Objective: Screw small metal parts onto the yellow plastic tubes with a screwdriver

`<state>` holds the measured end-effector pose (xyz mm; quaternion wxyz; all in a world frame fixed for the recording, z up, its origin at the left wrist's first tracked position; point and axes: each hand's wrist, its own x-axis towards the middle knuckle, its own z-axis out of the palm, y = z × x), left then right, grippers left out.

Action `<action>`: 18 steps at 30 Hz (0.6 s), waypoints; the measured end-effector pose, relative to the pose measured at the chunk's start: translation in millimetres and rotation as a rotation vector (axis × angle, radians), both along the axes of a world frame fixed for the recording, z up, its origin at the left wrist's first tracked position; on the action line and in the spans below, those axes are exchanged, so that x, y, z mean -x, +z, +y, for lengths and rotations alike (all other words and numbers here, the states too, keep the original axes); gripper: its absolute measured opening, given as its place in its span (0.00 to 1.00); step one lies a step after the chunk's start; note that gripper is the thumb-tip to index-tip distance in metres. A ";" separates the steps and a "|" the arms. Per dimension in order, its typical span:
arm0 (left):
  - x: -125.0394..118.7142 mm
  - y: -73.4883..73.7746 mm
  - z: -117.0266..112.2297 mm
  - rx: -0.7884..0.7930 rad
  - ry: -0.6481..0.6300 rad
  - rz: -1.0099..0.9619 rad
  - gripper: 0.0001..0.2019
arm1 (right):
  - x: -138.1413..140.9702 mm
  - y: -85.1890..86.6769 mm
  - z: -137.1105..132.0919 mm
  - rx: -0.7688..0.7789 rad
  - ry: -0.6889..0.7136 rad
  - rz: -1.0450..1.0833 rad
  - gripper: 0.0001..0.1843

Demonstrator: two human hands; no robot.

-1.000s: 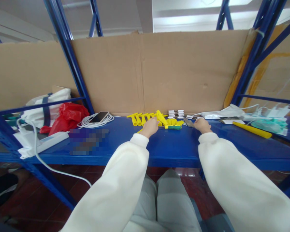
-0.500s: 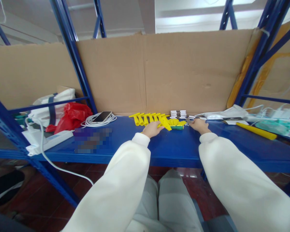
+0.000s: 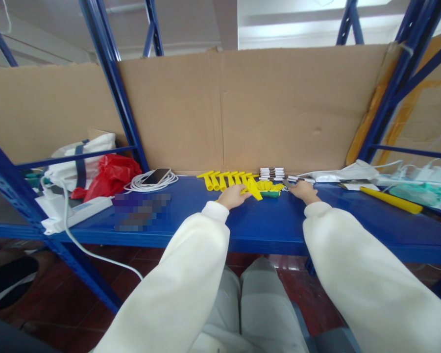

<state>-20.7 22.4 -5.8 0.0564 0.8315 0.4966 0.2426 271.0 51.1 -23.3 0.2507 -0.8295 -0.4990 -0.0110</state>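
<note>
Hands in white sleeves rest at the back of a blue metal shelf [image 3: 191, 211]. Left hand [image 3: 232, 196] lies with fingers touching a row of yellow plastic T-shaped pieces [image 3: 230, 179] along the brown cardboard backing [image 3: 279, 108]. Right hand [image 3: 302, 190] pinches a small grey metal part [image 3: 287, 184] just beside a green-handled tool [image 3: 270, 193].

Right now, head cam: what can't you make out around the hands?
- Left hand grip on the yellow part: fingers face away, too small.
- Right hand: the grey thing at its fingertips is too small to name.
- White stack: too small to identify.
- Patch on the shelf: pixelated.
- Right edge: green packet cut off.
</note>
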 end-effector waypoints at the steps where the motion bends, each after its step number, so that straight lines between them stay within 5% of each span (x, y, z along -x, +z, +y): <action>1: 0.0 0.2 -0.1 0.000 -0.001 0.010 0.11 | -0.1 -0.4 0.5 -0.006 -0.003 -0.003 0.30; 18: -0.8 -1.7 1.1 0.001 0.005 -0.029 0.09 | -6.5 -2.6 6.7 -0.011 -0.017 0.065 0.26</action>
